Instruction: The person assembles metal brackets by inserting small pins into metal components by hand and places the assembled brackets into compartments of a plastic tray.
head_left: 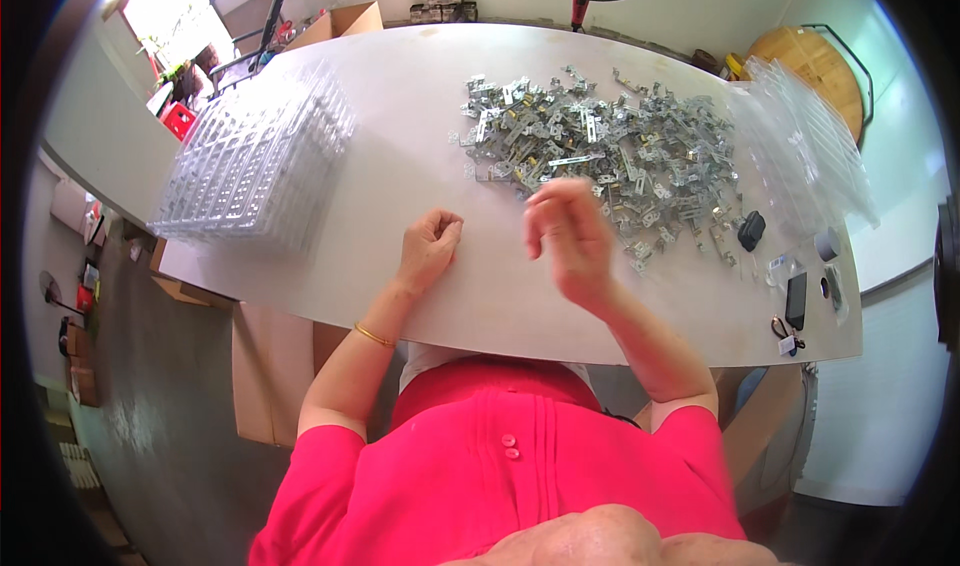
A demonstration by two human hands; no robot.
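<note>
Parts of silvery metal (pixel 610 141) lie heaped across the pale surface (pixel 400 96), seemingly spread for easy reach, beyond the right hand (pixel 573 243), its grip loosely curled. The left hand (pixel 428 253) curls nearly closed; whether either holds anything, I cannot tell.

- Parts (pixel 660 151): many small metal pieces, mostly silver-grey with some yellowish ones, bent and punched with holes; loosely heaped at every angle on the tabletop (pixel 400 96), between 1 and 2 o'clock from the view's middle.
- Strip (pixel 577 160): one long, pale piece lying nearly level on the heap, toward its 8 o'clock side.
- Stray pieces (pixel 638 256): lying flat or tipped, thinly spread along the heap's 6 o'clock edge; the right hand (pixel 572 238) is at the 7 o'clock edge, contact unclear.
- Trays (pixel 250 161): clear, ridged, stacked at 10 o'clock; contents too blurred to tell.
</note>
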